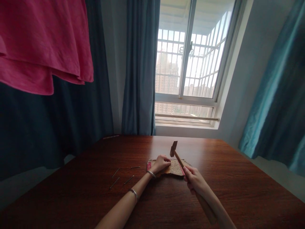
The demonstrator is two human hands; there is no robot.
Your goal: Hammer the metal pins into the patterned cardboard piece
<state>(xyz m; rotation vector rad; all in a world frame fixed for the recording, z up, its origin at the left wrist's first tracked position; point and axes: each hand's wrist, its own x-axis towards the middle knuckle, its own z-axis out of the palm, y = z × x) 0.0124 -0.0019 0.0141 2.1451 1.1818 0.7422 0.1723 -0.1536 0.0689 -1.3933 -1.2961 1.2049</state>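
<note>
My right hand [195, 179] grips the wooden handle of a hammer [179, 159]. The hammer's head is raised at the far end, just above and beyond my left fingertips. My left hand [162, 164] rests at a flat piece of cardboard [176, 167] dotted with small dark marks, pink toward its ends. Its thumb and fingers are pinched together on the cardboard; what they hold is too small to make out. Several thin metal nails [128, 180] lie loose to the left of the cardboard.
The brown wooden table [83, 197] reaches back to a wall with a barred window [186, 63]. Blue curtains [140, 70] hang at the back and both sides. A pink cloth [47, 41] hangs at the upper left.
</note>
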